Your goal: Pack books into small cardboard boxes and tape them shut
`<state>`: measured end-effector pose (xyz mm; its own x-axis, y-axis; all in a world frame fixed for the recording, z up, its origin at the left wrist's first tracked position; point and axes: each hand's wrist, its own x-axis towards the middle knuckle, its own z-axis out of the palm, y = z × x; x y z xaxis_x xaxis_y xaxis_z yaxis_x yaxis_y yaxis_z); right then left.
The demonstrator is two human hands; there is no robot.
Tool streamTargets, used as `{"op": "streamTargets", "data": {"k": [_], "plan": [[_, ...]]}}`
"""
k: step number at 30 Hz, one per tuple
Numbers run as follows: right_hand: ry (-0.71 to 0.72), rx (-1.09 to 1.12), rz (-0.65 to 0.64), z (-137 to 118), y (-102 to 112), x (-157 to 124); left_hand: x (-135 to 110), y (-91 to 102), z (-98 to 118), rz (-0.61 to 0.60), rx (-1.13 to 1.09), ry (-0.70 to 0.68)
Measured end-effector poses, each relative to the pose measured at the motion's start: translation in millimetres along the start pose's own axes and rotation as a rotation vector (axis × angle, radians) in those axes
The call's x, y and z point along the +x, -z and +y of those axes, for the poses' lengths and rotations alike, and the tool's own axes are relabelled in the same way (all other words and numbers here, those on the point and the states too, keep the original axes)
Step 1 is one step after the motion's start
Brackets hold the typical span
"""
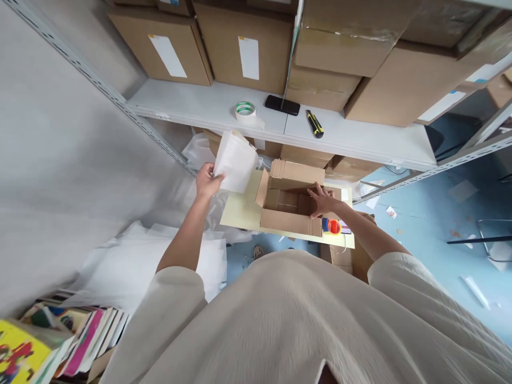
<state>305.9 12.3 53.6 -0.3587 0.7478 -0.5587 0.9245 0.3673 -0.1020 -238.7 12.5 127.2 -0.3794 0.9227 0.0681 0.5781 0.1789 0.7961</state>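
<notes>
Cardboard box [290, 221] sits on the pale yellow tabletop [240, 210], flaps up & open at the top, in front of the person, btwn the two hands. L hand [208, 181] pinches a white packet [237, 162] by its lower L edge, thumb on the near face, & holds it up left of the box (packet's tilted, contents hidden). R hand [325, 201] is at the box's R end, fingers spread wide w/ the thumb toward the near flap; can't tell how hard they press. Just beside that hand: an orange tape roll [334, 226] next to something blue. On the grey shelf [180, 101] beyond, L to R: white tape roll [245, 109], black phone [282, 105], yellow-black cutter [315, 124], w/ big cartons [266, 53] behind. Lower L, white sheets [192, 261] & a bunch of books [90, 341].
</notes>
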Motion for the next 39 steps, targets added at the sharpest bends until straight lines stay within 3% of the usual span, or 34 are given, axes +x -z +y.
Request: {"op": "streamTargets", "data": {"k": [3,6,9,12,15,17,20,23,25,30,35,39], "plan": [[0.015,0.02,0.015,-3.2,1.2,-4.6,-1.4,20.2,52.2,0.047,-0.066,-0.16],[0.032,0.045,0.053,-7.4,3.1,-13.9,-12.0,22.4,104.3,0.028,-0.014,-0.333],[0.066,0.072,0.105,-7.2,4.1,-26.7,-30.8,-6.5,142.3,-0.067,0.092,-0.448],[0.085,0.082,0.152,0.5,3.7,-42.1,-54.0,-61.0,159.9,-0.234,0.242,-0.483],[0.071,0.073,0.199,12.8,0.7,-59.6,-74.4,-116.4,160.8,-0.428,0.371,-0.483],[0.055,0.061,0.22,19.6,-3.1,-71.1,-82.2,-143.2,155.9,-0.547,0.428,-0.478],[0.025,0.064,0.246,23.8,-9.9,-83.7,-83.6,-166.4,146.1,-0.698,0.502,-0.465],[0.004,0.09,0.267,22.4,-15.2,-88.5,-76.9,-176.5,136.5,-0.841,0.531,-0.472],[0.008,0.11,0.286,21.1,-16.8,-88.5,-71.4,-179.0,130.3,-0.862,0.525,-0.478],[0.02,0.166,0.338,22.3,-15.4,-86.9,-63.2,-170.5,115.8,-0.746,0.432,-0.514],[-0.036,0.248,0.487,24.3,-11.8,-86.9,-64.8,-138.8,103.9,-0.635,0.342,-0.531],[-0.15,0.38,0.665,26.7,-13.7,-85.4,-66.0,-108.9,83.4,-0.427,0.258,-0.482]]}}
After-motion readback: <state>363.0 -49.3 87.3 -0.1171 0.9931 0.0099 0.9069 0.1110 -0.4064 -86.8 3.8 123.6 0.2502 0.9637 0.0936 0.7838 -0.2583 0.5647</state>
